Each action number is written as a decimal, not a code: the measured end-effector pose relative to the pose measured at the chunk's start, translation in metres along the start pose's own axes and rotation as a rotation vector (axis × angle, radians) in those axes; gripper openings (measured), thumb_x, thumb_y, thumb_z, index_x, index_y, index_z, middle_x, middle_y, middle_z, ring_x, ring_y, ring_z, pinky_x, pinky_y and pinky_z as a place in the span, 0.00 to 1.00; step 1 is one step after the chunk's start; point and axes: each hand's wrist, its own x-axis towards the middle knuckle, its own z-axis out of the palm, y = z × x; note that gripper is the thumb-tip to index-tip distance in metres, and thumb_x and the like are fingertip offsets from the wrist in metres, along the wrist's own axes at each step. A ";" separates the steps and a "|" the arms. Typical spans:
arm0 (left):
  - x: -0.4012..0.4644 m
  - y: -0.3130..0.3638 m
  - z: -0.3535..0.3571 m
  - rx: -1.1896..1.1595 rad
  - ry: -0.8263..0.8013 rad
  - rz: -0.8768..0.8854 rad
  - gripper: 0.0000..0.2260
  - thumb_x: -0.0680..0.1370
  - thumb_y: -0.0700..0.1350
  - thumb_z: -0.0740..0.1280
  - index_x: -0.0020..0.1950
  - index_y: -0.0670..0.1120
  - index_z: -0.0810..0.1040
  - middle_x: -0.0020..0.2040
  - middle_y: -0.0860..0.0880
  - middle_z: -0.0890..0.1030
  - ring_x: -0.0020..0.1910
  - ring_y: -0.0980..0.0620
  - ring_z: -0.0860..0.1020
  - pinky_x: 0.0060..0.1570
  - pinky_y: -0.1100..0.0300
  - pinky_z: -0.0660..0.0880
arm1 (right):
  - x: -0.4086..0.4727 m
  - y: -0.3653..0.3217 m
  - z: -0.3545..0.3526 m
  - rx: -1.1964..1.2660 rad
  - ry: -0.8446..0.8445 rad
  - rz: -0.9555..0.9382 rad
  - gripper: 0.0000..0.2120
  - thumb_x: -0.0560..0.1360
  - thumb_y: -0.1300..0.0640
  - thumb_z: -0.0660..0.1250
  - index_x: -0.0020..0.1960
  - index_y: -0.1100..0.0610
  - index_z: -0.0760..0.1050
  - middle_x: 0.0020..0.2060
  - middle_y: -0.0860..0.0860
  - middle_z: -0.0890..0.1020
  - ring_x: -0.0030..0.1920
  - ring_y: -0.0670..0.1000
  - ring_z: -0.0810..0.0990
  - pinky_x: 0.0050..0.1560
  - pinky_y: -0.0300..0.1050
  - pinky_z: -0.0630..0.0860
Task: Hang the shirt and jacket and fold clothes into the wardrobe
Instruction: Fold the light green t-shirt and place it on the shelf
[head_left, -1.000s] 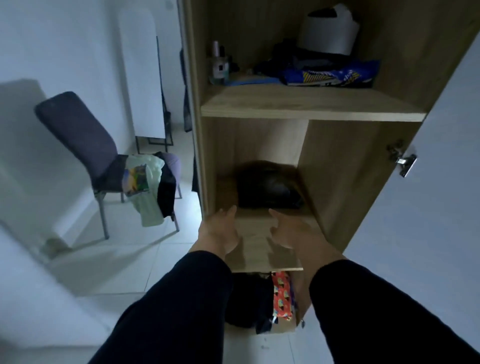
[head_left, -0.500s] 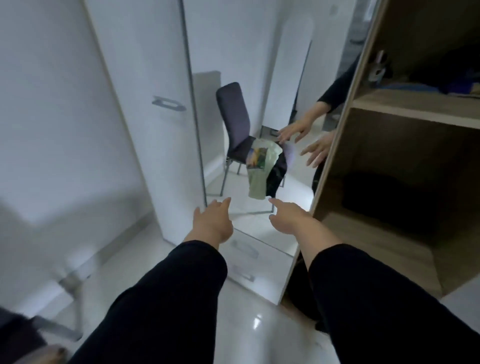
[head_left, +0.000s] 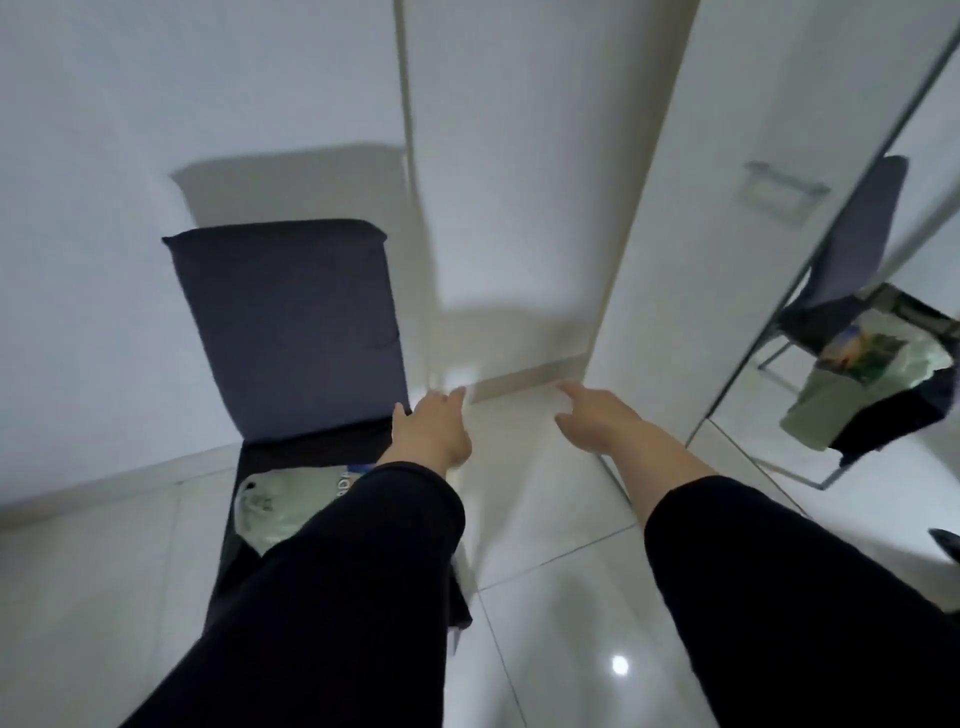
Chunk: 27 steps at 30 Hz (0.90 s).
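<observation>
A dark purple chair (head_left: 291, 322) stands at the left against the white wall. On its seat lies a pale green garment (head_left: 275, 506) with a printed patch, on top of dark clothing (head_left: 234, 597); my left sleeve hides much of both. My left hand (head_left: 431, 431) hovers over the seat's right edge with relaxed fingers, holding nothing. My right hand (head_left: 597, 421) is stretched out over the floor to the right of the chair, fingers loose and empty.
A white wardrobe door (head_left: 691, 234) with a metal handle (head_left: 779, 189) stands at the right. Beside it a mirror (head_left: 893, 364) reflects the chair and its clothes. Glossy white floor tiles (head_left: 545, 623) lie below my arms.
My view has swung left, away from the open wardrobe shelves and onto the chair. Both empty hands now reach out near the chair seat instead of the shelf.
</observation>
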 end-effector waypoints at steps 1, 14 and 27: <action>-0.005 -0.025 -0.001 -0.023 0.000 -0.032 0.27 0.79 0.44 0.57 0.77 0.51 0.52 0.75 0.46 0.61 0.76 0.47 0.57 0.73 0.42 0.49 | 0.004 -0.023 0.011 -0.015 -0.013 -0.034 0.27 0.81 0.51 0.55 0.78 0.49 0.51 0.75 0.55 0.61 0.74 0.57 0.62 0.72 0.50 0.62; -0.063 -0.244 0.050 -0.221 -0.124 -0.444 0.28 0.80 0.45 0.57 0.78 0.51 0.50 0.78 0.48 0.54 0.76 0.47 0.57 0.73 0.43 0.51 | 0.031 -0.206 0.143 -0.111 -0.254 -0.288 0.28 0.79 0.56 0.56 0.78 0.48 0.52 0.74 0.56 0.64 0.71 0.58 0.66 0.68 0.49 0.66; 0.023 -0.342 0.169 -0.670 -0.126 -0.659 0.22 0.79 0.42 0.59 0.74 0.47 0.63 0.72 0.45 0.66 0.71 0.45 0.65 0.68 0.52 0.64 | 0.171 -0.290 0.282 -0.335 -0.446 -0.452 0.26 0.80 0.54 0.55 0.77 0.45 0.55 0.72 0.54 0.67 0.59 0.56 0.77 0.57 0.49 0.76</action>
